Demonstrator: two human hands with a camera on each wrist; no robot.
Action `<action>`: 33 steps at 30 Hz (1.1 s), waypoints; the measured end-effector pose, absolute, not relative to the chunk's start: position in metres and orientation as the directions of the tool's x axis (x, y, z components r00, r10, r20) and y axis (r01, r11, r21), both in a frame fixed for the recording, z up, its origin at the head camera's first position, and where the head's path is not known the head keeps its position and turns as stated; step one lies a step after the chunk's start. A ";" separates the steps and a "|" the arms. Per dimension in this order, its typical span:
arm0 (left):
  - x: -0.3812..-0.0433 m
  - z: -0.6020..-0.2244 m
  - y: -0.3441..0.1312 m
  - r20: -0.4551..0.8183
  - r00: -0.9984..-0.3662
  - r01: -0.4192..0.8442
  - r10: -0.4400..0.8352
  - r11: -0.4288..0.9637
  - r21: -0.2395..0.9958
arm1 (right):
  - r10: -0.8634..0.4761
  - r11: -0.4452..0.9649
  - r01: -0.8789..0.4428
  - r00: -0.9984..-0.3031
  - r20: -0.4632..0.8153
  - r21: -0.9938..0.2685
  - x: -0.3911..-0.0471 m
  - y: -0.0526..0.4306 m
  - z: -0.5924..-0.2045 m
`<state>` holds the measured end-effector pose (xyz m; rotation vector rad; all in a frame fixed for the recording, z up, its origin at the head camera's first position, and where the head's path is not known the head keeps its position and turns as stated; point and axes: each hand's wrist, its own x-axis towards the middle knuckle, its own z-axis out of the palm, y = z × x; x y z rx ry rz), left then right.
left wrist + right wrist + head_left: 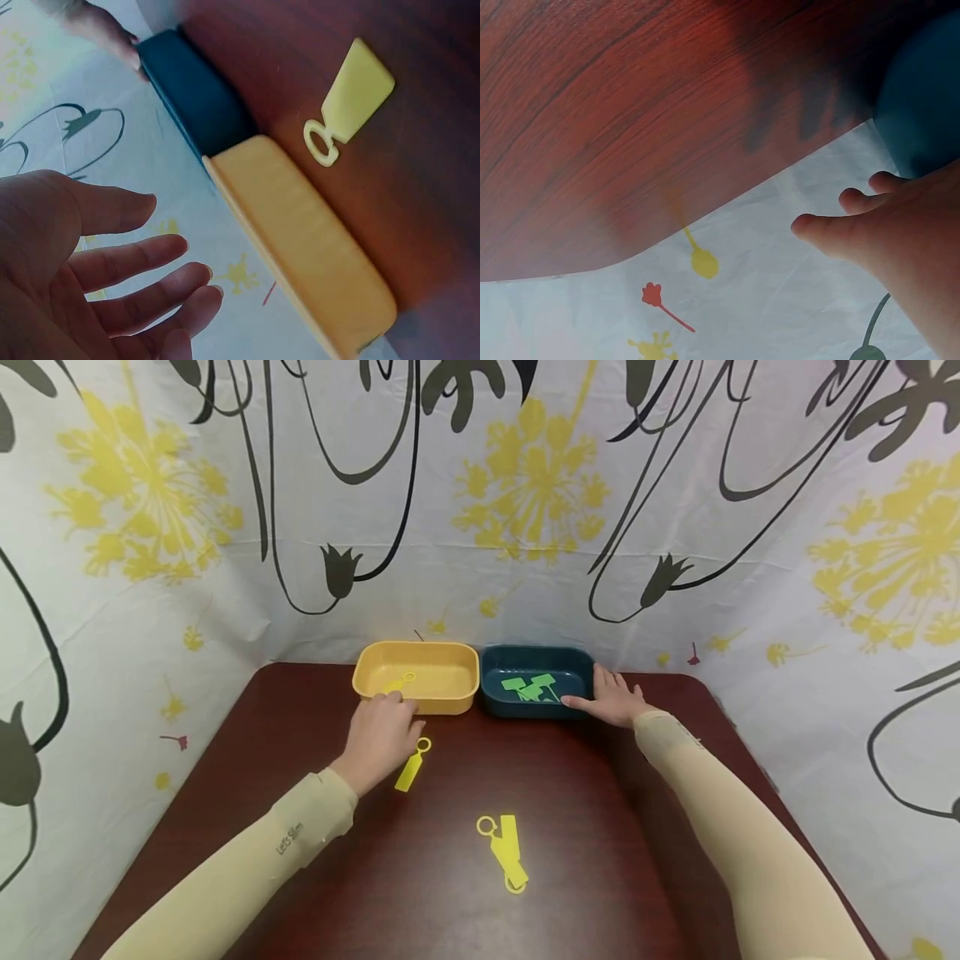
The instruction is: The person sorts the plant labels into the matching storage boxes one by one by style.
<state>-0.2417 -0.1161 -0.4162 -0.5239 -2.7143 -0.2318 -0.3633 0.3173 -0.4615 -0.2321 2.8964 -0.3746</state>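
Note:
My left hand (pixel 381 739) hovers at the front edge of the yellow bin (pixel 457 702); in the left wrist view its loosely bent fingers (pixel 142 262) hold nothing. Yellow plastic ring tags (pixel 400 683) lie inside that bin, partly hidden by the hand. Just right of the hand, one yellow ring tag (pixel 409 772) lies on the table. At the right end of the dark teal bin (pixel 525 710), my right hand (pixel 617 700) rests against the wall, thumb toward the front rim and fingers extended. Several green tags (pixel 532 687) lie in this bin.
Two overlapping yellow ring tags (pixel 510 852) lie near the middle of the dark red wooden table (pixel 585 860). The bins stand side by side at its back edge, in front of a white curtain (pixel 420 510) with yellow and grey plant prints.

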 end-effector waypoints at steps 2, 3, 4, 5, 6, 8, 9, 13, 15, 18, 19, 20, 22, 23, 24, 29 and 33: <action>-0.235 -0.420 -0.116 0.366 -0.871 0.387 0.327 0.917 0.101 | -0.183 0.955 -0.128 -0.964 -0.193 -0.269 -0.363 0.318 -0.462; -0.233 -0.423 -0.115 0.357 -0.875 0.386 0.326 0.916 0.108 | -0.183 0.954 -0.127 -0.964 -0.194 -0.272 -0.363 0.318 -0.462; -0.230 -0.425 -0.115 0.354 -0.877 0.386 0.325 0.915 0.117 | -0.183 0.954 -0.126 -0.964 -0.194 -0.273 -0.364 0.318 -0.462; -0.227 -0.428 -0.114 0.349 -0.880 0.385 0.323 0.915 0.122 | -0.184 0.953 -0.126 -0.964 -0.194 -0.275 -0.364 0.318 -0.462; -0.225 -0.431 -0.114 0.347 -0.880 0.386 0.323 0.914 0.127 | -0.183 0.953 -0.126 -0.964 -0.192 -0.275 -0.364 0.319 -0.462; -0.220 -0.436 -0.113 0.346 -0.880 0.389 0.325 0.912 0.133 | -0.182 0.953 -0.127 -0.965 -0.187 -0.274 -0.365 0.319 -0.462; -0.218 -0.439 -0.113 0.348 -0.879 0.390 0.325 0.911 0.134 | -0.182 0.954 -0.128 -0.966 -0.184 -0.273 -0.365 0.319 -0.462; -0.209 -0.448 -0.112 0.334 -0.888 0.378 0.316 0.916 0.136 | -0.182 0.951 -0.128 -0.968 -0.174 -0.282 -0.365 0.318 -0.463; -0.204 -0.453 -0.112 0.315 -0.898 0.364 0.307 0.921 0.140 | -0.182 0.950 -0.128 -0.968 -0.172 -0.285 -0.364 0.318 -0.464; -0.200 -0.460 -0.111 0.290 -0.910 0.348 0.296 0.927 0.144 | -0.181 0.950 -0.127 -0.969 -0.170 -0.286 -0.362 0.319 -0.465; -0.200 -0.462 -0.111 0.286 -0.912 0.345 0.295 0.928 0.142 | -0.179 0.950 -0.126 -0.969 -0.171 -0.286 -0.362 0.319 -0.466; -0.199 -0.465 -0.111 0.285 -0.912 0.343 0.294 0.929 0.139 | -0.178 0.952 -0.125 -0.969 -0.173 -0.280 -0.361 0.319 -0.466; -0.198 -0.469 -0.112 0.290 -0.912 0.339 0.291 0.931 0.131 | -0.176 0.953 -0.123 -0.969 -0.176 -0.276 -0.361 0.319 -0.466; -0.198 -0.472 -0.112 0.295 -0.911 0.338 0.290 0.933 0.126 | -0.176 0.954 -0.123 -0.968 -0.177 -0.273 -0.361 0.319 -0.466; -0.198 -0.474 -0.112 0.298 -0.910 0.335 0.288 0.934 0.121 | -0.176 0.953 -0.122 -0.968 -0.179 -0.276 -0.361 0.319 -0.466; -0.196 -0.483 -0.114 0.296 -0.915 0.318 0.273 0.940 0.119 | -0.176 0.952 -0.121 -0.968 -0.180 -0.280 -0.360 0.318 -0.465; -0.195 -0.488 -0.115 0.282 -0.922 0.307 0.266 0.945 0.114 | -0.177 0.951 -0.121 -0.968 -0.179 -0.285 -0.361 0.317 -0.465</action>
